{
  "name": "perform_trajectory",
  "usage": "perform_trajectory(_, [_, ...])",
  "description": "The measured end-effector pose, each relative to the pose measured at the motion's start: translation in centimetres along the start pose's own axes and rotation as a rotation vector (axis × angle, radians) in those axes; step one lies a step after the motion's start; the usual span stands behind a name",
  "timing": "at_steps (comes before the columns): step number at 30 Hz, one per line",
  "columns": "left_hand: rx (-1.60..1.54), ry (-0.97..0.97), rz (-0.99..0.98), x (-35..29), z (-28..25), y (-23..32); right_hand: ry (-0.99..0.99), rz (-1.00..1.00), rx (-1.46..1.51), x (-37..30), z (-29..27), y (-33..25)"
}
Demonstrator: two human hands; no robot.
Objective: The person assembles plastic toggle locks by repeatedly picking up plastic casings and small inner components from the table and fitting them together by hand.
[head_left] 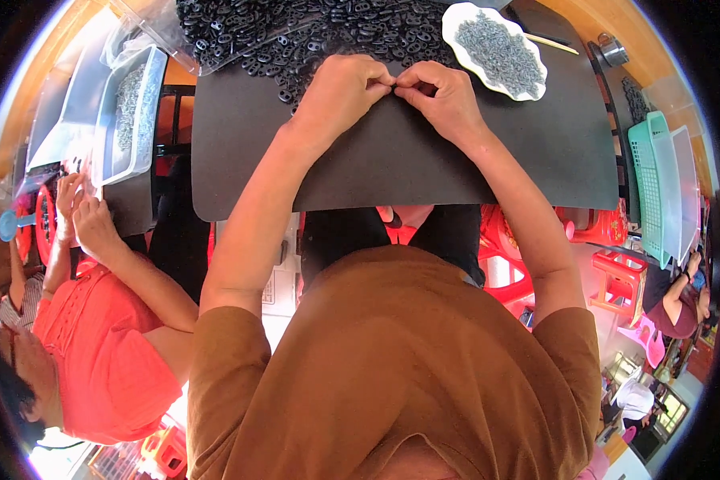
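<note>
Above the dark tabletop point(376, 172), my left hand point(336, 92) and my right hand point(446, 100) meet fingertip to fingertip. Both are closed in a pinch on one small black piece point(394, 88), mostly hidden by the fingers. A large heap of black oval plastic pieces with holes point(240, 36) spreads just beyond my left hand. Beyond and to the right of my right hand stands a white scalloped dish point(462, 16) filled with small grey parts point(500, 56), too fine to make out singly.
A pale stick point(554, 44) lies by the dish. A metal cup point(614, 50) and a green basket point(650, 188) are at the right. On the left, a co-worker in red point(108, 344) works near a clear plastic bin point(140, 120). Red stools point(620, 280) stand below.
</note>
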State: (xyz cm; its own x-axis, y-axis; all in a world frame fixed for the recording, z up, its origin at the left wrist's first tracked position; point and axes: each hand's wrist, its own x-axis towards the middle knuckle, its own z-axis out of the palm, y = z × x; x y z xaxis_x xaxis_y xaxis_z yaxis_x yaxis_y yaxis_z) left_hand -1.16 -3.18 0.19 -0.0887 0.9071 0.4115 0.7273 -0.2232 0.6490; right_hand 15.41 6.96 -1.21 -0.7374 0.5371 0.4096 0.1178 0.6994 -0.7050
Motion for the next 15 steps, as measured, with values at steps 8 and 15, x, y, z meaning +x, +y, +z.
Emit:
perform_trajectory(8, [0.057, -0.014, 0.066, 0.3, 0.1, -0.3, -0.019, -0.047, -0.055, 0.2, -0.1, -0.4])
perform_trajectory(15, [-0.073, 0.087, -0.007, 0.1, -1.0, 0.1, -0.07, 0.15, 0.236, 1.7, -1.3, -0.3])
